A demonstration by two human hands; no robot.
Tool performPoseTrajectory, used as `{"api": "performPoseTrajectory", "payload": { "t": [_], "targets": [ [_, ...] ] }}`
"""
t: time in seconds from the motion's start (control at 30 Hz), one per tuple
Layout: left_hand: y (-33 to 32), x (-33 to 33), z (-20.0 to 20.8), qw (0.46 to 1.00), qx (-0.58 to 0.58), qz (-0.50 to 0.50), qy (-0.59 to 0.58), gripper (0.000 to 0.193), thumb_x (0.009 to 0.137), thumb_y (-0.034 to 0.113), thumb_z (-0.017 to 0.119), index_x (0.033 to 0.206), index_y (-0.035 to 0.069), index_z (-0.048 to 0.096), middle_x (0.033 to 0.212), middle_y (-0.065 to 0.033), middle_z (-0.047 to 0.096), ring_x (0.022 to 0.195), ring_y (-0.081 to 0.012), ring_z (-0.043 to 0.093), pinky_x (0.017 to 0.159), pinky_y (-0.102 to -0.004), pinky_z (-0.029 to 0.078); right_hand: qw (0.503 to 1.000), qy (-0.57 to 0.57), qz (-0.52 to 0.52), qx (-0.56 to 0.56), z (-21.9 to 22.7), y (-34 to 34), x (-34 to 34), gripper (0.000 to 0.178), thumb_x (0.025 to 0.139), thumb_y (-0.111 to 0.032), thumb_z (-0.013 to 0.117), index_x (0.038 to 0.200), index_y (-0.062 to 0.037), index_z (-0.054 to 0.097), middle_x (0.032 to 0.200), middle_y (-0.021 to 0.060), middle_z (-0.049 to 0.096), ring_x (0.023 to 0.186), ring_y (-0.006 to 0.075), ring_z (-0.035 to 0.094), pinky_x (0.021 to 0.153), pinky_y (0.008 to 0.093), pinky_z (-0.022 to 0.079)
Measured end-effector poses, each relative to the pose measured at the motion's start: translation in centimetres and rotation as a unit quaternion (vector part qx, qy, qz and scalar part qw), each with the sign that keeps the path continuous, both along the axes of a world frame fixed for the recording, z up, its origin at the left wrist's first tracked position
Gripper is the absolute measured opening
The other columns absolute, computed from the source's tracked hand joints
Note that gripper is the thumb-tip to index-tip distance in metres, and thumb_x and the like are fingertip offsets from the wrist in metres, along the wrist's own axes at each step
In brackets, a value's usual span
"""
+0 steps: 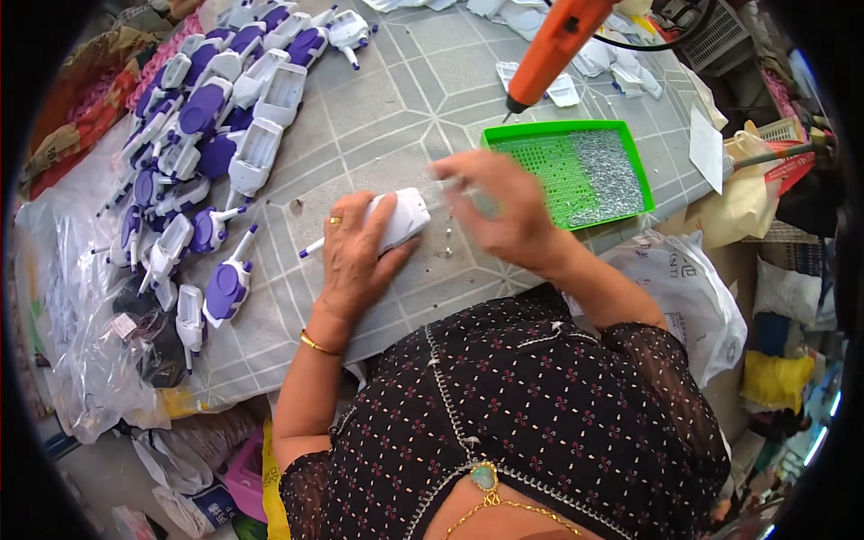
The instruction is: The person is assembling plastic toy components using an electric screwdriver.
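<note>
My left hand (356, 247) is closed over a white plastic housing (407, 220) with a thin, purple-tipped stem pointing left. The housing lies on the table in front of me. Just to the right hovers my right hand (499, 202), smeared by motion, so what its fingers hold, if anything, is unclear. Beyond it lies a green tray (551, 222) with many small silver screws (605, 175) heaped at its right side. Above the tray's far left corner hangs an orange electric screwdriver (553, 54), its bit pointing down; neither hand touches it.
White-and-purple assembled pieces (202, 108) are piled at the left. White plastic parts (621, 67) lie at the far right, behind the tray. A few tiny bits are on the patterned tablecloth (396, 126). Plastic bags (679, 279) hang by the table's right edge.
</note>
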State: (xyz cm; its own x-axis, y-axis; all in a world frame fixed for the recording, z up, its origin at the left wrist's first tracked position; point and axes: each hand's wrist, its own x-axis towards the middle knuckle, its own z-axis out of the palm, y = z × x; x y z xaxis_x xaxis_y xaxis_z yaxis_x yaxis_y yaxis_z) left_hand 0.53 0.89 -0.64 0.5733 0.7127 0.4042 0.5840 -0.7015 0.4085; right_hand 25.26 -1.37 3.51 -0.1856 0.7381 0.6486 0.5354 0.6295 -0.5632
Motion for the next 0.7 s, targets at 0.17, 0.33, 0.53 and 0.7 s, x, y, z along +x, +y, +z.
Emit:
{"api": "performPoseTrajectory", "payload": {
  "t": [0.17,0.33,0.53,0.7],
  "targets": [
    [-0.8,1.5,-0.2,0.999,0.008,0.036,-0.004,0.065,0.076,0.026,0.085,0.132,0.004,0.061,0.127,-0.0178,0.055,0.118,-0.0388,0.052,0.099,-0.0492,0.043,0.960,0.170,-0.222,0.005,4.3,0.8,6.1,0.047,0.091,-0.004,0.071,0.133,0.0014,0.050,0.118,0.0112,0.061,0.103,0.0199,0.063,0.089,0.0300,0.049],
    [-1.1,2.9,-0.2,0.999,0.006,0.044,0.002,0.066,0.076,0.026,0.085,0.133,0.004,0.060,0.127,-0.0169,0.054,0.118,-0.0388,0.052,0.099,-0.0501,0.042,0.908,0.393,0.028,-0.144,4.7,6.6,6.1,0.048,0.091,-0.014,0.077,0.133,-0.0021,0.058,0.104,0.0079,0.068,0.090,0.0174,0.065,0.083,0.0334,0.054],
    [-1.3,2.9,-1.0,0.998,0.020,0.055,-0.001,0.069,0.075,0.026,0.086,0.135,0.005,0.061,0.130,-0.0159,0.055,0.120,-0.0382,0.052,0.100,-0.0495,0.042,0.932,0.340,-0.017,-0.121,5.8,7.1,5.5,0.050,0.085,-0.006,0.074,0.130,-0.0003,0.052,0.099,0.0064,0.065,0.080,0.0121,0.062,0.072,0.0276,0.051],
    [-1.1,2.8,-1.1,0.998,0.015,0.056,-0.007,0.069,0.073,0.023,0.087,0.135,0.006,0.063,0.129,-0.0151,0.056,0.120,-0.0383,0.052,0.101,-0.0489,0.043,0.917,0.359,-0.121,-0.122,7.0,5.1,5.4,0.044,0.083,-0.007,0.076,0.120,-0.0012,0.052,0.082,0.0029,0.060,0.062,0.0108,0.058,0.059,0.0255,0.048]
  ]
}}
